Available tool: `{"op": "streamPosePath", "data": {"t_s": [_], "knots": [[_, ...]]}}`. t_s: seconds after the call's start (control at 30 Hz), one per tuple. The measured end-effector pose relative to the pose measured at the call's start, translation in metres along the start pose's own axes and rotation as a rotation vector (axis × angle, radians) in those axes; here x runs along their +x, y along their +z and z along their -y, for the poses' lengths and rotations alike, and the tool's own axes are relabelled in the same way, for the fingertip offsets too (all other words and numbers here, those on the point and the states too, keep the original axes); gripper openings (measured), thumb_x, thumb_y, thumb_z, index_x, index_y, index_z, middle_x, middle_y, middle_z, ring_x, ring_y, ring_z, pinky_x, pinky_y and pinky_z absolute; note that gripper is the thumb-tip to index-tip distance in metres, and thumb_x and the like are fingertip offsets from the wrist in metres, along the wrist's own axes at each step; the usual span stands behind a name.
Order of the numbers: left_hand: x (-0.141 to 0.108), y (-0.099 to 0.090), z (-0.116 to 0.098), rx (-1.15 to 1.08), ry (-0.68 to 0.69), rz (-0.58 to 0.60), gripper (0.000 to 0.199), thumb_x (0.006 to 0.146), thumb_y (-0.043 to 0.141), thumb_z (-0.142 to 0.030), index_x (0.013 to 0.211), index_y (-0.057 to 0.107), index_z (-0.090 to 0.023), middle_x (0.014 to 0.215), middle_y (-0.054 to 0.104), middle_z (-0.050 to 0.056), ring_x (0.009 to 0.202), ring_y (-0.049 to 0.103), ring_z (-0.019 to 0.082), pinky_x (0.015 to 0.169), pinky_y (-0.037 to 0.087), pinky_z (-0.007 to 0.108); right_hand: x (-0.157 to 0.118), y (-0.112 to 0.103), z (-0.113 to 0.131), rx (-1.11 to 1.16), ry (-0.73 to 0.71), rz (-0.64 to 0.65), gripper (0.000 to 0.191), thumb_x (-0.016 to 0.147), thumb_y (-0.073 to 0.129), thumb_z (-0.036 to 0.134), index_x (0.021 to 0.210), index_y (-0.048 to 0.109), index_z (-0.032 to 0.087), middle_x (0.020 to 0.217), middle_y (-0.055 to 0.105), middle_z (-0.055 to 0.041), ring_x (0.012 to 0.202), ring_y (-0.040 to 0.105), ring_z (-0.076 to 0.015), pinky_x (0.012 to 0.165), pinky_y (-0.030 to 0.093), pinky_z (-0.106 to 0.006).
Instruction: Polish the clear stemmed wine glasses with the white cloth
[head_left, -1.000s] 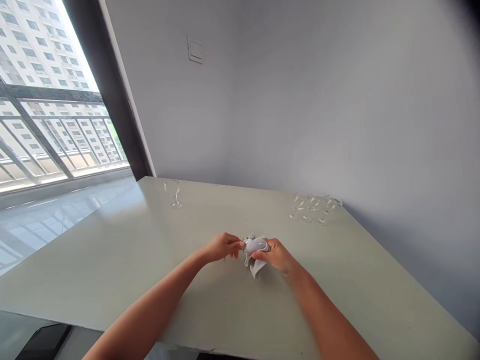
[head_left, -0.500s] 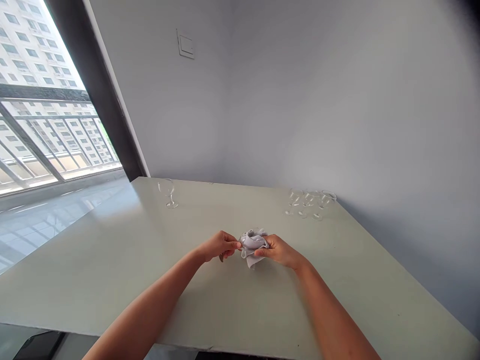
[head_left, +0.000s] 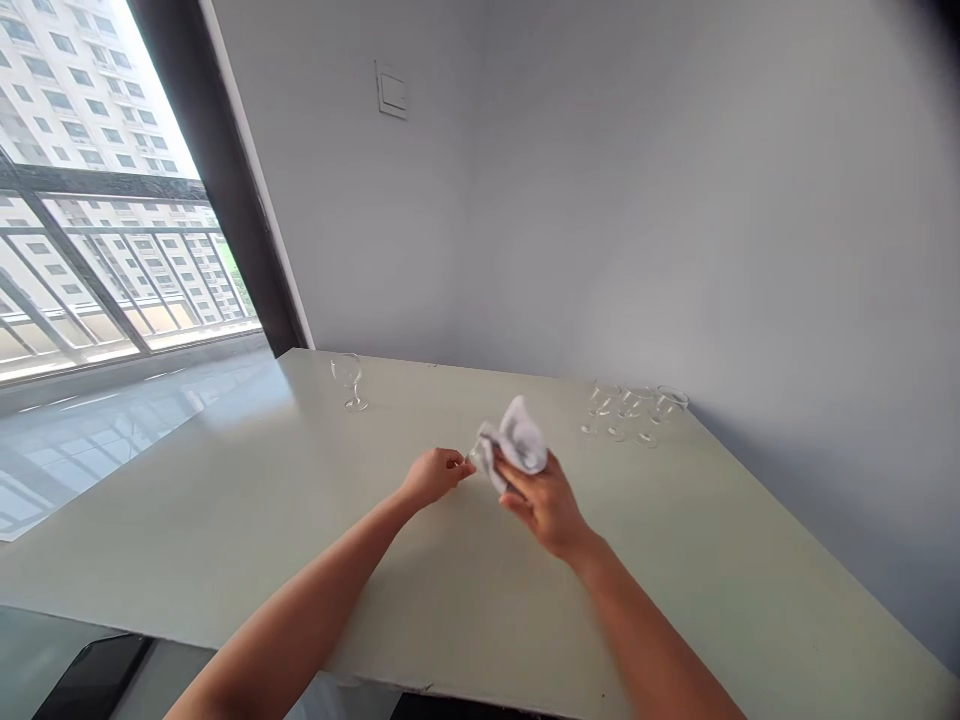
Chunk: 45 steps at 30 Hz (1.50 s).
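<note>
The left hand (head_left: 433, 474) is pinched shut on the thin stem of a small glass (head_left: 480, 458), low over the table (head_left: 225, 520). The right hand (head_left: 546, 503) grips a cloth (head_left: 519, 443) wrapped around the glass bowl. A moment ago the cloth hung down; now it is flipped up, toward 12 o'clock, so the wiping has turned. Far off, one glass (head_left: 349, 383) stands at 11 o'clock, more glasses (head_left: 634, 412) at 1 o'clock.
</note>
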<state>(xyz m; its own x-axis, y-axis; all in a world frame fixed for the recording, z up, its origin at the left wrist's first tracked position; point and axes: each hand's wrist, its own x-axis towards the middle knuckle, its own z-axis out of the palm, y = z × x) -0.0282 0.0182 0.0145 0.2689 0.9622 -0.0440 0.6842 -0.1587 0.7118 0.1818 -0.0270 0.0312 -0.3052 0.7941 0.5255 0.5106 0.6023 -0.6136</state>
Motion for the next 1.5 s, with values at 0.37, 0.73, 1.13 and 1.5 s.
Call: {"op": "streamPosePath", "data": {"t_s": [0.37, 0.73, 1.13, 1.5], "knots": [[-0.018, 0.04, -0.015, 0.283, 0.515, -0.263, 0.035, 0.084, 0.043, -0.043, 0.107, 0.056, -0.02, 0.065, 0.06, 0.001, 0.061, 0.054, 0.013, 0.059, 0.037, 0.024, 0.004, 0.008, -0.03, 0.932, 0.743, -0.277, 0.035, 0.071, 0.059, 0.049, 0.083, 0.065, 0.017, 0.084, 0.067, -0.0054, 0.081, 0.06, -0.0233, 0.066, 0.047, -0.033], [-0.015, 0.058, -0.018, 0.088, 0.271, -0.537, 0.041, 0.083, 0.038, -0.016, 0.124, 0.044, -0.023, 0.117, 0.045, 0.01, 0.102, 0.049, 0.019, 0.084, 0.042, 0.035, -0.008, 0.063, 0.016, 1.203, 0.682, -0.182, 0.036, 0.079, 0.05, 0.048, 0.107, 0.055, 0.026, 0.112, 0.059, -0.0024, 0.099, 0.054, -0.0196, 0.072, 0.046, -0.03], [-0.019, 0.033, -0.026, -1.08, 0.111, 0.364, 0.048, 0.08, 0.051, -0.037, 0.123, 0.041, -0.019, 0.11, 0.057, 0.012, 0.09, 0.058, 0.023, 0.077, 0.046, 0.038, -0.009, 0.041, -0.003, 1.267, 0.789, 0.126, 0.028, 0.069, 0.067, 0.04, 0.084, 0.061, 0.017, 0.065, 0.057, 0.0011, 0.057, 0.053, -0.012, 0.05, 0.041, -0.024], [-0.01, 0.026, -0.023, -1.299, 0.0, 0.084, 0.033, 0.069, 0.067, -0.029, 0.095, 0.053, -0.015, 0.102, 0.061, 0.01, 0.072, 0.056, 0.012, 0.065, 0.044, 0.025, -0.004, 0.039, -0.019, 1.205, 0.871, -0.145, 0.031, 0.061, 0.071, 0.041, 0.081, 0.061, 0.018, 0.069, 0.062, -0.0007, 0.062, 0.057, -0.0163, 0.057, 0.048, -0.031]]}}
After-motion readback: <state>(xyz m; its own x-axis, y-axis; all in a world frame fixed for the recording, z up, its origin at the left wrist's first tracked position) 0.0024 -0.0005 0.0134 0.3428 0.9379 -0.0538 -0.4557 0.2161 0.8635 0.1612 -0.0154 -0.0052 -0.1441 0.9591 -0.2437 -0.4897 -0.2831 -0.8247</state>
